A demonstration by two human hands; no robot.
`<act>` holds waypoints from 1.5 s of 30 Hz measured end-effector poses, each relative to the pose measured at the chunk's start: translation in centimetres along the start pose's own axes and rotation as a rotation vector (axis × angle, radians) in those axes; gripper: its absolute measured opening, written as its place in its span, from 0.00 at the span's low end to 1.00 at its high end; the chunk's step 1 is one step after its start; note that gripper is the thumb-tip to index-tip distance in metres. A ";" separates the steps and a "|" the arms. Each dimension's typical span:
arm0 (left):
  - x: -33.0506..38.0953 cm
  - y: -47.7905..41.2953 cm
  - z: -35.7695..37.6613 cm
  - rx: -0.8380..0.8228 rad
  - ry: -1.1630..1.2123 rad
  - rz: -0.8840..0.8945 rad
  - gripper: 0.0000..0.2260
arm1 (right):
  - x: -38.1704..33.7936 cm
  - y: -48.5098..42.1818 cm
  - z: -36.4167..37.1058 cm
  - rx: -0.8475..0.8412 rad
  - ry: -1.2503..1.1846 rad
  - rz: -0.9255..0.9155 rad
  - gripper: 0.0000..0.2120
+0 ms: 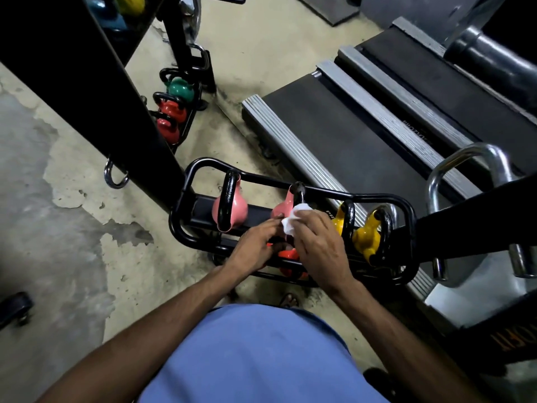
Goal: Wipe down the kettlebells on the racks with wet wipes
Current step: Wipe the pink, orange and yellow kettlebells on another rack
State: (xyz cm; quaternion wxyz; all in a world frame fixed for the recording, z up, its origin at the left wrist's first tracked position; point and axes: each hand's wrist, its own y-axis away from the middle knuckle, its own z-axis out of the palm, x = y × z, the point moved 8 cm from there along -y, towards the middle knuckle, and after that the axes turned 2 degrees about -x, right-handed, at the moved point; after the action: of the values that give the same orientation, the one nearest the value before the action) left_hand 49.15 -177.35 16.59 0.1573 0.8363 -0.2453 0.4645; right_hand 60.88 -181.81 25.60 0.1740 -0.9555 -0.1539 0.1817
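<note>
Top tier, count four: one pink kettlebell (232,206) left of your hands; second pink kettlebell (278,212) just ahead of both, handle running away from you, left hand (255,247) straight-fingered against it, right hand (319,242) nearer its handle, clutching the wet wipe (292,221); two yellow kettlebells (366,237) just right.

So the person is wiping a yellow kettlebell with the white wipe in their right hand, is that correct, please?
Not quite: the head view shows the white wipe in the right hand on a pink kettlebell, not a yellow one; the yellow kettlebells stand further right on the rack.
</note>
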 end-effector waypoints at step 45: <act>-1.1 -0.4 -0.4 -0.041 0.005 -0.027 0.19 | 0.0 1.6 -1.1 0.071 -0.123 0.190 0.03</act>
State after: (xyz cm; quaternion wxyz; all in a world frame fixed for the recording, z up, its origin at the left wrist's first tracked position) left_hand 48.60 -176.57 15.89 0.1815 0.8350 -0.2429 0.4592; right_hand 61.67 -183.53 25.91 0.1802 -0.9460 -0.0664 0.2610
